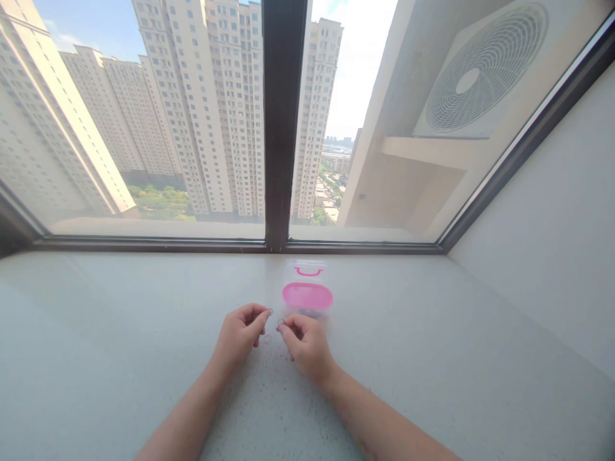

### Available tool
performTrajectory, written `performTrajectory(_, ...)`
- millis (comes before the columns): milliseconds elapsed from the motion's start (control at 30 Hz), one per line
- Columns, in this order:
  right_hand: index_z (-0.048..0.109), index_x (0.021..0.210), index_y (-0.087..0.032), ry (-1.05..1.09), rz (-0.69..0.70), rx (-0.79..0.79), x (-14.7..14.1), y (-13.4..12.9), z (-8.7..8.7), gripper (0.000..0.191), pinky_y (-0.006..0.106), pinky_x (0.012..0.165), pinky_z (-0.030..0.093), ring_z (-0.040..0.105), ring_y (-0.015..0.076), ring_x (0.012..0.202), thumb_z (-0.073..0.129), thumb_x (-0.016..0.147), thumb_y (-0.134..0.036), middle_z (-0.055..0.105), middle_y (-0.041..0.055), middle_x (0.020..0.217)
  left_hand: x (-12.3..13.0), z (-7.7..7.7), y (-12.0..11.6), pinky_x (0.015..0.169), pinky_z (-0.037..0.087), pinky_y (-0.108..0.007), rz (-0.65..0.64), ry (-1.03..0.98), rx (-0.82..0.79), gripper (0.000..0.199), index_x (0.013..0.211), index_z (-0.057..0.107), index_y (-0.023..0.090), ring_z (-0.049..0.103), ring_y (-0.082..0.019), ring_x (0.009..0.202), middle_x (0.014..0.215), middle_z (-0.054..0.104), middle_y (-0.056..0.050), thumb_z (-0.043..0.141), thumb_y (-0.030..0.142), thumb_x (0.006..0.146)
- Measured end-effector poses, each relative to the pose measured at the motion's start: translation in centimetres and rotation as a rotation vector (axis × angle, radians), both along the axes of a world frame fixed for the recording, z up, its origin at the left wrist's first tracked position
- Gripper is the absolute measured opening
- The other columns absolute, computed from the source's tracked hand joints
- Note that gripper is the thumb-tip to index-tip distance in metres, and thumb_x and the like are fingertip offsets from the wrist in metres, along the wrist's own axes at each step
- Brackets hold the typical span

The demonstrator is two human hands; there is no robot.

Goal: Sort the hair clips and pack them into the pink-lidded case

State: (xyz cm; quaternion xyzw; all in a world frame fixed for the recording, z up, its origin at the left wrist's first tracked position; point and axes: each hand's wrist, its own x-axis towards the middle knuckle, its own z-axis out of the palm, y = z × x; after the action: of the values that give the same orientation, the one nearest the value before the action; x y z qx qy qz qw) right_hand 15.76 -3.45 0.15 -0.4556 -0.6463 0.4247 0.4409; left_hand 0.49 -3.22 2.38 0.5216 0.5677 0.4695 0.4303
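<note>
My left hand (pixel 243 331) pinches a small thin ring (pixel 271 312) between thumb and forefinger. Just to its right, my right hand (pixel 307 346) pinches another small ring (pixel 281 321) in the same way. The two rings are apart, with a narrow gap between the hands. Right behind my right hand sits a pink oval container (pixel 307 295), with small dark contents partly visible at its front, too blurred to name. A small pale, ring-like item (pixel 268 339) lies on the white surface (pixel 144 333) between the hands.
Behind the pink container, near the window frame (pixel 158 246), is a clear piece with a pink handle (pixel 309 272). A dark upright post (pixel 283 128) divides the window. A white wall (pixel 542 243) borders the surface on the right.
</note>
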Motion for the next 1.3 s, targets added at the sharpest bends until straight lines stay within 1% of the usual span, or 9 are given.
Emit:
performTrajectory(233,0.058,0.069,-0.015,0.11,0.006,-0.153,0.01,0.53,-0.1,0.022,0.02,0.036,0.029,0.037,0.0079,0.034,0.053,0.08,-0.034,0.042,-0.006,0.043,-0.11,-0.45,0.09,0.041,0.035,-0.02,0.0,0.003,-0.001,0.028,0.072,0.063,0.015,0.042,-0.009,0.039,0.049,0.051,0.004,0.061,0.043,0.072)
performTrajectory(400,0.057,0.067,-0.014,0.102,0.007,-0.12,-0.04,0.5,0.0,0.021,0.019,0.038,0.031,0.038,0.0076,0.036,0.055,0.079,-0.031,0.043,-0.0055,0.043,-0.13,-0.46,0.01,0.041,0.036,-0.02,-0.008,0.014,0.003,0.028,0.073,0.063,0.015,0.042,-0.009,0.04,0.05,0.051,0.004,0.06,0.042,0.074)
performTrajectory(600,0.059,0.069,-0.014,0.097,0.018,-0.13,-0.14,0.43,0.16,0.02,0.019,0.036,0.031,0.04,0.0083,0.035,0.055,0.078,-0.031,0.044,-0.005,0.043,-0.08,-0.4,-0.02,0.041,0.036,-0.019,0.005,0.002,0.01,0.027,0.073,0.063,0.014,0.042,-0.008,0.039,0.05,0.051,0.004,0.061,0.041,0.073)
performTrajectory(967,0.06,0.069,-0.015,0.117,0.009,-0.158,-0.11,0.61,0.0,0.017,0.019,0.036,0.031,0.04,0.0087,0.033,0.055,0.077,-0.029,0.044,-0.0052,0.042,-0.21,-0.83,0.13,0.04,0.036,-0.019,0.0,-0.009,0.023,0.026,0.075,0.062,0.014,0.043,-0.008,0.039,0.049,0.051,0.005,0.062,0.04,0.073)
performTrajectory(1167,0.062,0.073,-0.014,0.159,0.013,-0.187,-0.07,0.53,-0.13,0.016,0.019,0.034,0.032,0.04,0.0083,0.033,0.054,0.077,-0.028,0.044,-0.0059,0.042,-0.05,-0.86,-0.06,0.039,0.036,-0.018,-0.023,-0.033,0.042,0.025,0.077,0.061,0.014,0.043,-0.007,0.039,0.05,0.052,0.005,0.065,0.038,0.071)
performTrajectory(1300,0.065,0.079,-0.013,0.193,0.02,-0.2,-0.04,0.65,-0.28,0.019,0.019,0.033,0.032,0.039,0.0078,0.032,0.051,0.078,-0.027,0.045,-0.006,0.043,0.01,-0.73,-0.21,0.039,0.036,-0.018,-0.038,-0.013,0.059,0.023,0.076,0.061,0.014,0.044,-0.007,0.04,0.05,0.054,0.004,0.064,0.036,0.072)
